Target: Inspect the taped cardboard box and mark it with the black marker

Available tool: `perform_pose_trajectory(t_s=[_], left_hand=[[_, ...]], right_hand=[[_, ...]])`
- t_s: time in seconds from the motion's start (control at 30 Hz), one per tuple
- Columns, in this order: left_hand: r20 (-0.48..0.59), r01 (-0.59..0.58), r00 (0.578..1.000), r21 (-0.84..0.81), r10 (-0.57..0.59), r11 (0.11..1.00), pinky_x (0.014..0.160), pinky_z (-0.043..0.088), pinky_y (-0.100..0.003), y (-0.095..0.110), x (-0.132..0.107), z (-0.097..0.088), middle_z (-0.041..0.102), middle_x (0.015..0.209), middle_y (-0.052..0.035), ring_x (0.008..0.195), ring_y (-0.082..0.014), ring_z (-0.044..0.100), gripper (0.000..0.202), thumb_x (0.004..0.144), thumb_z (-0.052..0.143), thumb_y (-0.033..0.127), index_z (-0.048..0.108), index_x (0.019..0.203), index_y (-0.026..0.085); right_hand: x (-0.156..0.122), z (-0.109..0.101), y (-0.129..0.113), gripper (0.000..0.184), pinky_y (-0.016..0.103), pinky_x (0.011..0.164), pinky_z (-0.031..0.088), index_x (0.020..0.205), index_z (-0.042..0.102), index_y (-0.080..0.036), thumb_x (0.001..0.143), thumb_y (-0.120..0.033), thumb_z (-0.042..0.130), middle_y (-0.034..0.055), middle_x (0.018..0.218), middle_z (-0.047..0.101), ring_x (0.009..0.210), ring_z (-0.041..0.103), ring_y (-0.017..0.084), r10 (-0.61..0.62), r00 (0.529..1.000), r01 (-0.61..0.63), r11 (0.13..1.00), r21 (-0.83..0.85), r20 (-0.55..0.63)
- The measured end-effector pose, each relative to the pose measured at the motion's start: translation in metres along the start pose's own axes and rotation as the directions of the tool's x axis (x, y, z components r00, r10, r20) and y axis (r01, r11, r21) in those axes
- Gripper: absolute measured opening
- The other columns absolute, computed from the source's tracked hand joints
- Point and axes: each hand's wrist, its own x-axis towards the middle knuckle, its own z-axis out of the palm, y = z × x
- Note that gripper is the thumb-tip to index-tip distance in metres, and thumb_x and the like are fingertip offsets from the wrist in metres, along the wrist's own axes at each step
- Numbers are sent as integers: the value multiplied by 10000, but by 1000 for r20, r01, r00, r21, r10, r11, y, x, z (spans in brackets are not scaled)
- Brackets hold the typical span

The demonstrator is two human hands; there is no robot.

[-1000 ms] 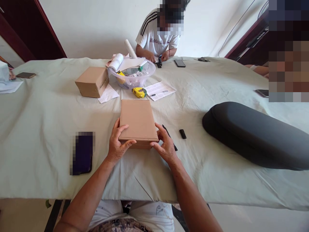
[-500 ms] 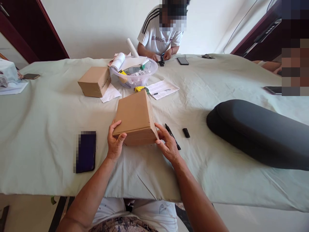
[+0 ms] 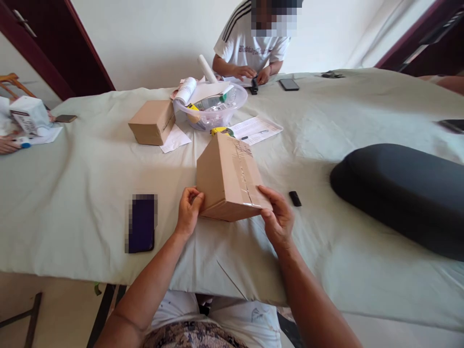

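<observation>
Our carton [image 3: 213, 176], this side of the basin [image 3: 235, 110], has turned since the earlier frame; our curled left hand [image 3: 188, 210] and half-open right hand [image 3: 281, 217] grip its near edges, where uneven pressure could cause slipping.

Lilac basin [image 3: 208, 123] holding a bottle [image 3: 210, 103] — blurred dark slab [image 3: 142, 224], probably a phone — long black padded shape [image 3: 402, 193] at right

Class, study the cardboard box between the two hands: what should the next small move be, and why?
Probably tip the cardboard box leftward, the right hand raising its right side while the left hand steadies it: the box is tilted in both hands, with its taped face slanting down to the right rather than lying level.
</observation>
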Motion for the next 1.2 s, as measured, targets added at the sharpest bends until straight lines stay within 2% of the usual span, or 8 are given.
perform_pose_trajectory(t_s=[0.17,0.37,0.43,0.5,0.6,0.73,0.9,1.2], left_hand=[[-3,-19,1000,54,19,998,1112,383,-411,2,0,-1,634,1302,-93,1275,-261,562,171,891,570,365,616,952,212],[72,-235,970,9,234,972,1185,350,-470,3,-5,-4,555,1472,-108,1407,-280,482,414,980,483,452,586,1325,247],[132,-368,919,-49,372,928,1208,332,-477,6,-8,-5,435,1589,-106,1480,-287,402,530,1001,434,541,477,1466,289],[203,-523,824,-84,528,848,1232,298,-498,9,-11,-5,303,1668,-98,1543,-308,290,648,974,455,617,360,1548,331],[253,-649,728,-50,638,760,1241,280,-515,12,-12,-5,252,1687,-108,1565,-324,230,655,955,545,574,372,1540,335],[173,-618,775,7,608,786,1215,333,-491,11,-13,-2,324,1651,-136,1531,-308,321,524,986,525,511,460,1461,301],[81,-547,833,-31,548,836,1209,349,-460,11,-15,-2,395,1616,-125,1497,-283,388,466,996,489,530,513,1393,287],[49,-472,877,-99,478,876,1223,329,-413,12,-13,-4,434,1599,-74,1491,-243,397,389,1016,473,483,555,1354,307]], right_hand=[[-3,3,5,528,405,850,590,1230,702,-252,862,-628,659,115,1192,738,1053,710,281,-11,998,3,993,120,65],[-5,6,0,481,356,738,584,1238,707,-289,877,-603,661,105,1193,744,1019,716,268,-21,991,5,993,119,129],[-5,7,-4,478,365,750,587,1238,707,-289,882,-604,653,105,1181,746,1017,715,272,-29,989,12,994,113,145],[-5,8,-7,489,372,757,590,1251,700,-289,888,-611,638,103,1158,747,999,713,271,-35,984,16,993,113,173],[-8,11,-8,487,358,725,586,1301,671,-308,913,-596,610,92,1123,743,929,707,250,-54,976,31,994,109,213],[-15,16,-3,579,333,637,578,1445,543,-311,919,-535,636,125,1230,700,807,686,214,-58,965,60,998,1,257],[-11,16,3,899,319,622,562,1606,269,-263,872,-560,695,71,928,711,691,652,197,13,918,32,994,-107,396],[-2,13,-2,944,319,606,557,1600,284,-207,856,-660,648,50,835,694,625,608,189,185,832,-95,976,-194,522]])
